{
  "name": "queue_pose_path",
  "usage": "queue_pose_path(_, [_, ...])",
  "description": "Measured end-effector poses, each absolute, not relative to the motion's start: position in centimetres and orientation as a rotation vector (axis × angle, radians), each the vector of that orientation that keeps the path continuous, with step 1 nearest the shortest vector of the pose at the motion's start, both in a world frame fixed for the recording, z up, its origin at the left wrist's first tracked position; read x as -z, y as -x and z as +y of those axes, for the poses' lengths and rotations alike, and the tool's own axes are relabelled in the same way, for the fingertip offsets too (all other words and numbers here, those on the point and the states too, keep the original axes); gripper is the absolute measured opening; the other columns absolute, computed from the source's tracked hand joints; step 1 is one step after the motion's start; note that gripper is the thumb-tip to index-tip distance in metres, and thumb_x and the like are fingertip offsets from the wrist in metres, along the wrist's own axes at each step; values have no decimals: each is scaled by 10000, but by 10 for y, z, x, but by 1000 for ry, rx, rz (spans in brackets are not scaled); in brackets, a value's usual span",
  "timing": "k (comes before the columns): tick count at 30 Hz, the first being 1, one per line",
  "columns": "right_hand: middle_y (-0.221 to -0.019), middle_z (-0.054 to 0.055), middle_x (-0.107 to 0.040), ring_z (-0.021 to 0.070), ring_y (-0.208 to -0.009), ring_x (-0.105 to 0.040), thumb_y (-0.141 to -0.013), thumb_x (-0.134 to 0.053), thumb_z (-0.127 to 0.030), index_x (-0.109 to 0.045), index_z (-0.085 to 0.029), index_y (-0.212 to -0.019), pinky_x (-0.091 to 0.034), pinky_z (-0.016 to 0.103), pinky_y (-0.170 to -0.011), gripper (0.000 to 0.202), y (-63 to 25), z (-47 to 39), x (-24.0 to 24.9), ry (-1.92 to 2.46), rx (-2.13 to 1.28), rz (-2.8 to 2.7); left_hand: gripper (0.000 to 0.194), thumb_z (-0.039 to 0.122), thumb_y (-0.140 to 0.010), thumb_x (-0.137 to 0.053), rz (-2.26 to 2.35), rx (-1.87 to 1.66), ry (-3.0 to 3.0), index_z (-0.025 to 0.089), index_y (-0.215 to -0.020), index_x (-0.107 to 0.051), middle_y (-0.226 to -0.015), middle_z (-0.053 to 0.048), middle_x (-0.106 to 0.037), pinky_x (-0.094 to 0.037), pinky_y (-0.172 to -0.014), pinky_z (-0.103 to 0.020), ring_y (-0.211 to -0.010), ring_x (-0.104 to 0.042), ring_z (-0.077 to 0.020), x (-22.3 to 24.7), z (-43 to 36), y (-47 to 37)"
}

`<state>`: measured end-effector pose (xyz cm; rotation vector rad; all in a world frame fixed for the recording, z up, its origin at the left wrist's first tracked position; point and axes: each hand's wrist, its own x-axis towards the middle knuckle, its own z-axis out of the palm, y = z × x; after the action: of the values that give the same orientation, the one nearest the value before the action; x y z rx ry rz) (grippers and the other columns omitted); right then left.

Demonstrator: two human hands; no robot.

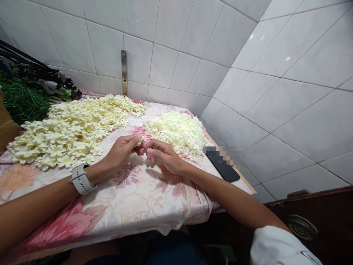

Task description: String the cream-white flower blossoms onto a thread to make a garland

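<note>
My left hand (124, 150), with a pale watch on its wrist, pinches a small pale flower piece (141, 140) between thumb and fingers. Close beside it on the right, my right hand (164, 155) has its thumb and fingers drawn together near the same piece; whatever its fingertips hold is too small to make out. A large heap of cream-white flowers (74, 129) spreads to the left of my hands. Just beyond my right hand lies a second heap of white flowers (179, 132).
A floral cloth (132, 206) covers the table. A dark phone (222, 165) lies at its right edge. Green stringy material (24, 97), patterned dark fabric (59, 84) and a brown object (7, 125) are at the left. Tiled walls rise behind and at the right.
</note>
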<state>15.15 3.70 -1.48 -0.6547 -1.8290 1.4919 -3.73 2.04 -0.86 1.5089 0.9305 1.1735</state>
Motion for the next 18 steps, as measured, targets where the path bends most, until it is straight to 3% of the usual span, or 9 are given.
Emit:
queue_pose_path(4, [-726,-27,-543,96,-618,-507,-920,-599,-536,-552,-187,-834,-424,241,-601,362,-151,39,18,686,-1337,-1882,323,452,-843,-708,959,-1124,-1568,139,-766,-687,-735,-42,-691,-463,-657,-255,-690,-607,-150,9,19,39])
queue_pose_path(8, [-692,-31,-503,102,-625,-451,-934,-565,-563,-565,-178,-817,-365,247,-599,402,-151,38,17,732,-1125,-2005,330,437,-803,-737,968,-1139,-1493,143,-682,-649,-644,-6,-630,-421,-581,-232,-584,-525,-112,7,17,39])
queue_pose_path(14, [-650,-34,-438,112,-619,-405,-981,-519,-402,-477,-195,-717,-333,268,-624,338,-151,31,14,710,-772,-2190,493,551,-864,-605,1065,-1157,-1682,145,-585,-580,-564,-17,-565,-384,-543,-231,-558,-499,-120,5,15,36])
queue_pose_path(18, [-648,-34,-444,112,-615,-411,-972,-527,-418,-493,-193,-714,-339,267,-621,344,-150,31,15,734,-878,-2143,565,661,-844,-581,1078,-1127,-1670,154,-594,-566,-544,-6,-532,-390,-493,-229,-520,-484,-121,6,16,35])
